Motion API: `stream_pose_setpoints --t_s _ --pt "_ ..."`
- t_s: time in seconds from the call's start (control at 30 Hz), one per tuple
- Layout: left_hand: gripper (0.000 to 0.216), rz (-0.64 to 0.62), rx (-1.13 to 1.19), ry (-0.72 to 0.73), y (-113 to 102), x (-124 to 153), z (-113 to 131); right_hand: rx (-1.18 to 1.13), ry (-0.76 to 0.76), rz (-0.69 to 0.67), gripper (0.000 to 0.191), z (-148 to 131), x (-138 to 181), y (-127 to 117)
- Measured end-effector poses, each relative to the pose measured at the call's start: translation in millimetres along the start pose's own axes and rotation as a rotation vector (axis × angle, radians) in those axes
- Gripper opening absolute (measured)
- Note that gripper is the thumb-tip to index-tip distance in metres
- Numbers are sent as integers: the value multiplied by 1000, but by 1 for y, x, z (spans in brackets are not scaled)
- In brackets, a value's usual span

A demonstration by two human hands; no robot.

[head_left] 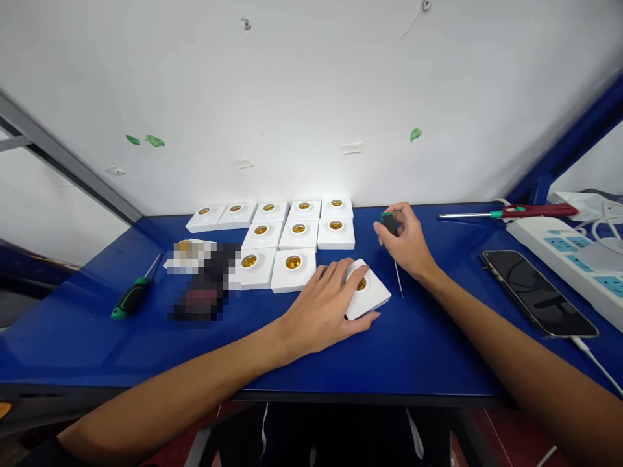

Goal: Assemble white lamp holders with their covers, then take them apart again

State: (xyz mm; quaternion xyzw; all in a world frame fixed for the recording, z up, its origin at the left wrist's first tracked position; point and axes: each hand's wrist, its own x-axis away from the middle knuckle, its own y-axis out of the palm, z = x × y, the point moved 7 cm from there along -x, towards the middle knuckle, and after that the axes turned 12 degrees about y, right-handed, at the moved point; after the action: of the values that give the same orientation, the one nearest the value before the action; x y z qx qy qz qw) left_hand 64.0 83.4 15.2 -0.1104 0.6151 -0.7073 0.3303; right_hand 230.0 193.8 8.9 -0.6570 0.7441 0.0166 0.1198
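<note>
My left hand [324, 305] is wrapped over a square white lamp holder [372, 295] with a brass-coloured threaded socket, which rests on the blue table [311, 370]. Its thumb lies along the near edge and its fingers cross the top, partly covering the socket. To the right, my right hand [406, 237] grips a screwdriver [389, 224] by its black and green handle. The thin shaft points down, its tip near the tabletop, apart from the lamp holder. Several matching lamp holders [298, 235] stand in rows behind my left hand, sockets facing up.
A second screwdriver [132, 297] lies at left beside a blurred dark object [202, 292]. On the right are a phone [538, 292] with a cable, a white power strip [569, 250] and a long red-handled tool [535, 211]. A white wall [302, 97] rises behind the table.
</note>
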Motion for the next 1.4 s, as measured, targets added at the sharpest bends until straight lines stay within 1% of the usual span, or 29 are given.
stream_pose_setpoints --t_s 0.07,0.13,0.23,0.3,0.43,0.57,0.67,0.83,0.93,1.03,1.13,1.2,1.3,1.4 --pt "64 22 49 10 -1 2 0 -54 28 -45 17 3 0 4" --pt "68 47 125 23 -2 5 1 -69 42 -63 16 4 1 4" --pt "72 80 262 30 -5 8 -2 -103 56 -40 21 3 2 0" --pt "71 106 345 22 -7 10 -4 -183 74 9 22 5 1 -6" --pt "69 132 459 4 -9 11 -8 -370 83 175 27 8 -1 -20" --pt "79 186 488 7 -11 10 -10 -444 124 327 31 12 1 -30" --pt "82 206 499 27 -12 9 -10 -465 159 368 31 14 4 -32" --pt "79 221 489 -4 -11 9 -13 -469 52 293 33 0 6 -28" --pt "81 228 500 -32 -6 10 -16 -504 28 290 32 -7 10 -28" --pt "85 258 493 -9 -3 12 -18 -537 -17 285 29 -19 16 -27" --pt "87 317 508 25 -5 13 -20 -545 -100 235 25 -37 22 -26" --pt "84 324 535 44 -5 14 -19 -545 -146 182 21 -50 25 -25" --pt "78 311 564 59 -6 14 -17 -535 -126 57 16 -61 26 -20" --pt "77 310 562 40 -7 14 -18 -514 -54 -42 18 -61 24 -14"
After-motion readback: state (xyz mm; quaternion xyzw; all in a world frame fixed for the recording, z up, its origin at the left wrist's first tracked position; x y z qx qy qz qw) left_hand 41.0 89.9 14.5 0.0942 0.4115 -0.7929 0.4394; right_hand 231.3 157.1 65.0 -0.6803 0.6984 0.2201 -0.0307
